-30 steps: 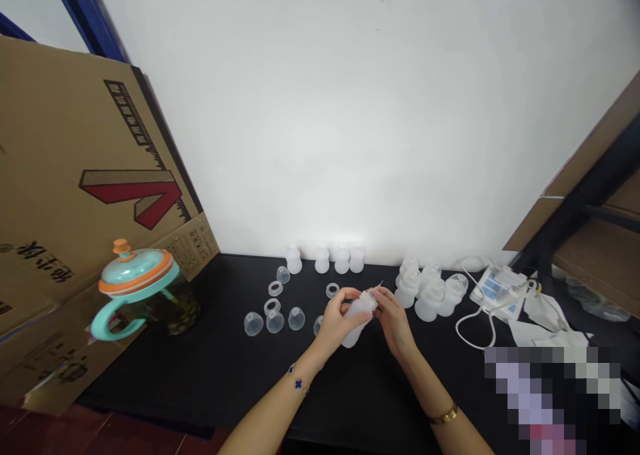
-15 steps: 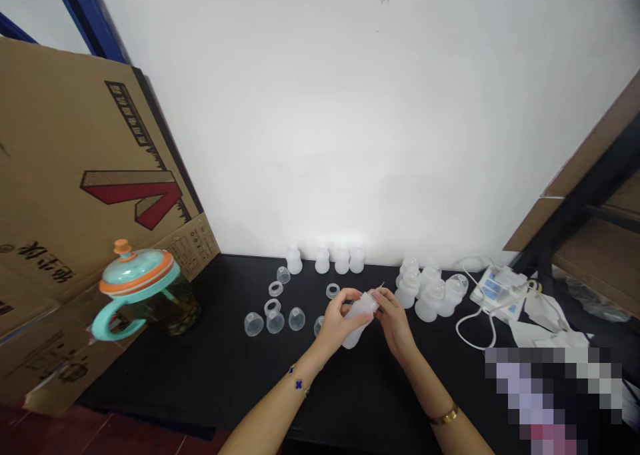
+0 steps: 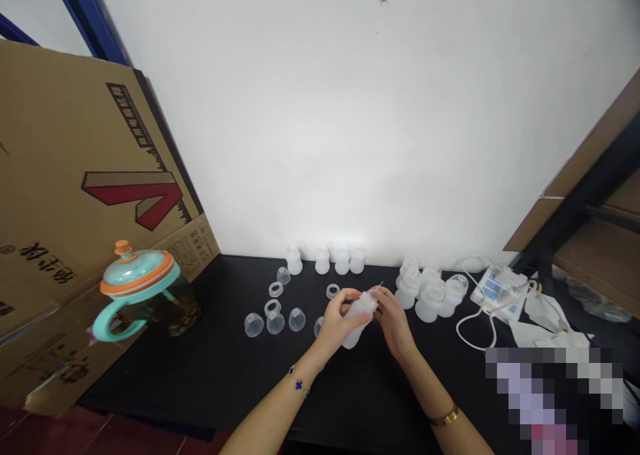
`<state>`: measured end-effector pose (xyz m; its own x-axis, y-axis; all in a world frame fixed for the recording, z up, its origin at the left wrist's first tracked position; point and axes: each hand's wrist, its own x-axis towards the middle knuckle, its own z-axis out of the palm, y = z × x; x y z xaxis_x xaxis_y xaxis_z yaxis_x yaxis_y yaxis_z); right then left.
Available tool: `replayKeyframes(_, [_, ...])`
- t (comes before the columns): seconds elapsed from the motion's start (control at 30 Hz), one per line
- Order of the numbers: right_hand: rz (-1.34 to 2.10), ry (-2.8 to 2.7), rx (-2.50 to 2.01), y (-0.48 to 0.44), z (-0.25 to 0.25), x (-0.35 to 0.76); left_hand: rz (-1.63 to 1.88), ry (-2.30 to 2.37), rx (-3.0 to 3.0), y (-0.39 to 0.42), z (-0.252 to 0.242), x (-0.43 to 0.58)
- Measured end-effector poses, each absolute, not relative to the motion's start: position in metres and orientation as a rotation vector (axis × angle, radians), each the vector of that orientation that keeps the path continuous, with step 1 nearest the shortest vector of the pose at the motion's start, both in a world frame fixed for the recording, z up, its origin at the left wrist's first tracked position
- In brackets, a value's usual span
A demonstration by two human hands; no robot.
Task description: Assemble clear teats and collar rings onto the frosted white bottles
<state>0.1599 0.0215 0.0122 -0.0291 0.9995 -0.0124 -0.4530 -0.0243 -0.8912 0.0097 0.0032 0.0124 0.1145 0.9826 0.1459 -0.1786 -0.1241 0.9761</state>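
Note:
My left hand (image 3: pixel 336 323) is wrapped round a small translucent white plastic bottle (image 3: pixel 358 320), held tilted above the black table (image 3: pixel 200 375). My right hand (image 3: pixel 394 321) pinches at the bottle's neck end, where a thin small piece sticks up; what it is I cannot make out. Loose clear caps (image 3: pixel 275 321) and rings (image 3: pixel 275 288) lie to the left of my hands. A row of bare bottles (image 3: pixel 325 260) stands at the wall. Several capped bottles (image 3: pixel 429 288) cluster to the right.
A teal and orange lidded jug (image 3: pixel 143 288) stands at the left, in front of a large leaning cardboard box (image 3: pixel 75 195). A white device with cords (image 3: pixel 500 288) and papers lie at the right, beside a dark shelf frame (image 3: pixel 585 195).

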Motion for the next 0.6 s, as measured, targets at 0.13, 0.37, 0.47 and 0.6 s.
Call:
replayKeyframes(0.13, [1.452, -0.911, -0.839, 0.0203, 0.0145, 0.1615, 1.304, 0.940, 1.226, 0.0021, 0.0159, 0.0097])
replayKeyframes(0.37, [1.443, -0.927, -0.822, 0.0209, 0.0129, 0.1618, 1.302, 0.947, 1.209, 0.0028, 0.0135, 0.0105])
replayKeyframes(0.47, [1.434, -0.914, -0.835, 0.0213, 0.0126, 0.1617, 1.303, 0.940, 1.224, 0.0034, 0.0123, 0.0103])
replayKeyframes(0.6, [1.434, -0.886, -0.842, 0.0217, 0.0125, 0.1610, 1.305, 0.948, 1.247, 0.0037, 0.0117, 0.0097])
